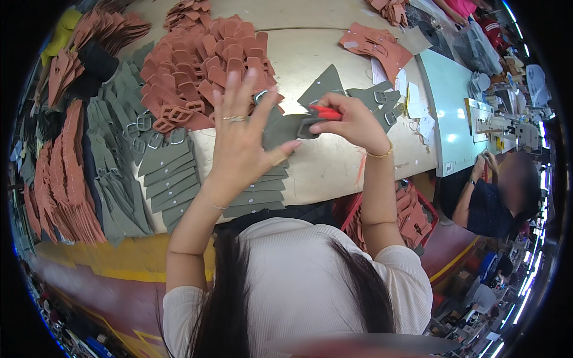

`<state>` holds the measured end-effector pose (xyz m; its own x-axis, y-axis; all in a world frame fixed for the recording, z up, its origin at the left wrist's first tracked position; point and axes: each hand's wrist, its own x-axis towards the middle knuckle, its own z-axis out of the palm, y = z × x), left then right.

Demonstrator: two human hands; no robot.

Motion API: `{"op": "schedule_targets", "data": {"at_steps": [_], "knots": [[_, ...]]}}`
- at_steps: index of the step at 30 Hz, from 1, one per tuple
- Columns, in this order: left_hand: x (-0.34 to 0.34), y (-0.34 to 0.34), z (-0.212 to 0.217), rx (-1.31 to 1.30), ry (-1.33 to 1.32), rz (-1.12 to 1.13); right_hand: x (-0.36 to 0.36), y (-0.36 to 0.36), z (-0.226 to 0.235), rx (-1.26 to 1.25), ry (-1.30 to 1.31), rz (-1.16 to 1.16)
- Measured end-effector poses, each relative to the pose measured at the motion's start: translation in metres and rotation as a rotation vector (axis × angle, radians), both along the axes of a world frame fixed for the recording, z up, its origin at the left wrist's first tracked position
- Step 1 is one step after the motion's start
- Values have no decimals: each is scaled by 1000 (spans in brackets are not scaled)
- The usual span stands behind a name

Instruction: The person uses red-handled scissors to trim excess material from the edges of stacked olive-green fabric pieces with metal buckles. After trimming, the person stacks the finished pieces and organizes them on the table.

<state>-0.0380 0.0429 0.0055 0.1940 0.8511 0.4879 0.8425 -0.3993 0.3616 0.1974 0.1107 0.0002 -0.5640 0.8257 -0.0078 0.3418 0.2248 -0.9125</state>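
Observation:
My left hand (pixel 239 134) is raised over the table with its fingers spread. Its thumb reaches across the near edge of a dark green fabric piece (pixel 282 132); whether they touch is unclear. My right hand (pixel 349 119) pinches the buckle (pixel 307 127) at that piece's right end. Tucked in the same hand is a small red tool (pixel 326 112), its working end hidden by the fingers. Just beyond lie another green piece (pixel 321 85) and green straps with silver buckles (pixel 380 96).
Rust-coloured buckled straps (pixel 203 59) are heaped at the far left. Overlapping green pieces (pixel 170 179) line the near edge, with rust strips (pixel 64 173) further left. A red crate (pixel 433 209) holds rust pieces. At right, a person (pixel 492 191) sits by a sewing machine (pixel 504 126).

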Motion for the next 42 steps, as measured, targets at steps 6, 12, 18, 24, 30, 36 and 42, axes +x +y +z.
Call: {"op": "schedule_targets", "data": {"at_steps": [6,12,18,24,30,36,42], "knots": [[-7,17,15,-761,-514,-130,-36,-4,19,37,-22,-18],[-22,17,-5,-825,-1169,-51,-46,-13,10,175,167,-368],[-14,11,-11,-639,-1350,-14,-57,-52,-9,255,147,-482],[-2,7,-10,-468,-1217,37,-64,-67,-15,434,80,-561],[5,3,-9,-399,-1257,59,-71,-65,-13,486,120,-615],[14,0,-10,-387,-1342,59,-72,-66,-11,463,119,-637],[24,0,-10,-298,-1262,125,-79,-64,-12,441,135,-696]]}}
